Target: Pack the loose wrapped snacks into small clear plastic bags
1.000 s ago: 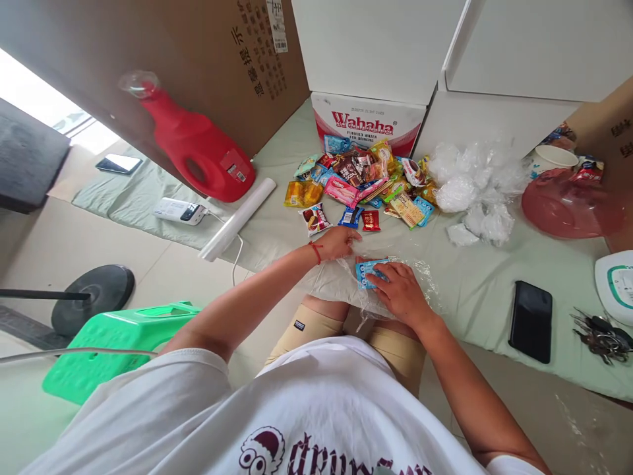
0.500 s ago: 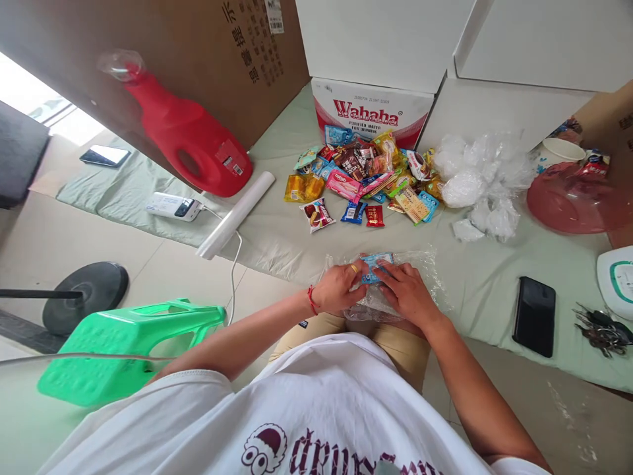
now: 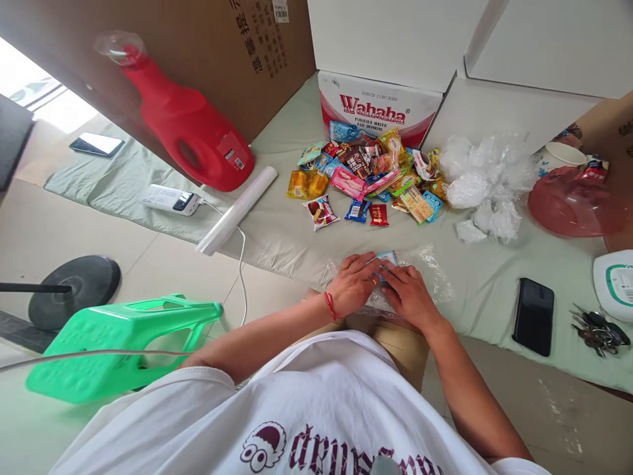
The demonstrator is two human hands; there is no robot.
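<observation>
A small blue packet (image 3: 388, 257) lies on a crinkled sheet of clear plastic film (image 3: 435, 280) at the table's front edge. My left hand (image 3: 353, 284), with a red string at the wrist and a ring, rests on the left part of the packet, fingers stretched out and flat. From the right, my right hand (image 3: 409, 293) presses on it too, its fingers extended and nearly meeting those of the left. Together the two hands cover most of the packet, and only its upper edge shows clearly.
Behind the film is a pile of wrapped snacks (image 3: 366, 168), with clear plastic-wrapped bundles (image 3: 487, 178) to its right. A film roll (image 3: 237, 211), red jug (image 3: 198, 138) and power bank (image 3: 171, 200) are at left. A black phone (image 3: 534, 316) and keys (image 3: 599, 330) lie at right.
My left hand has moved right and flattened over the blue packet, covering more of it. My right hand stays nearly in place on the packet. The view has shifted slightly.
</observation>
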